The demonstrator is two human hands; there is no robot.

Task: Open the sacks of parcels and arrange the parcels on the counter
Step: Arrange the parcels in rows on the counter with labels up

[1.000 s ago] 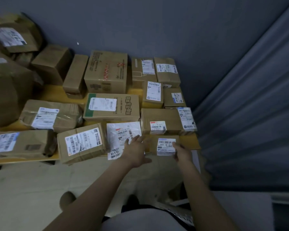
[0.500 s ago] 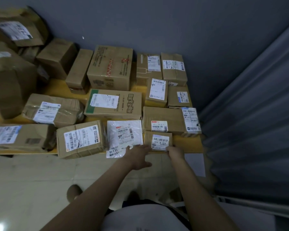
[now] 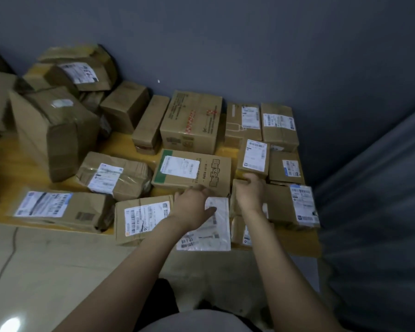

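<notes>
Many taped brown parcels with white labels cover the yellow counter (image 3: 300, 240). My left hand (image 3: 194, 207) lies open over a flat white mailer (image 3: 216, 236), its fingertips at the front edge of a box with a green stripe (image 3: 192, 171). My right hand (image 3: 250, 192) curls its fingers over the far left corner of a wide brown box (image 3: 280, 204). A small labelled box (image 3: 240, 233) at the counter's front edge is partly hidden by my right forearm. No sack is in view.
Larger boxes (image 3: 55, 130) are stacked at the counter's left end against the grey wall (image 3: 249, 44). A grey curtain (image 3: 374, 188) hangs close on the right. Pale floor tiles (image 3: 58, 271) with a thin cable lie below the counter.
Both hands left the small front box and moved farther in, the left over the white mailer, the right onto the wide box. The view swung left.
</notes>
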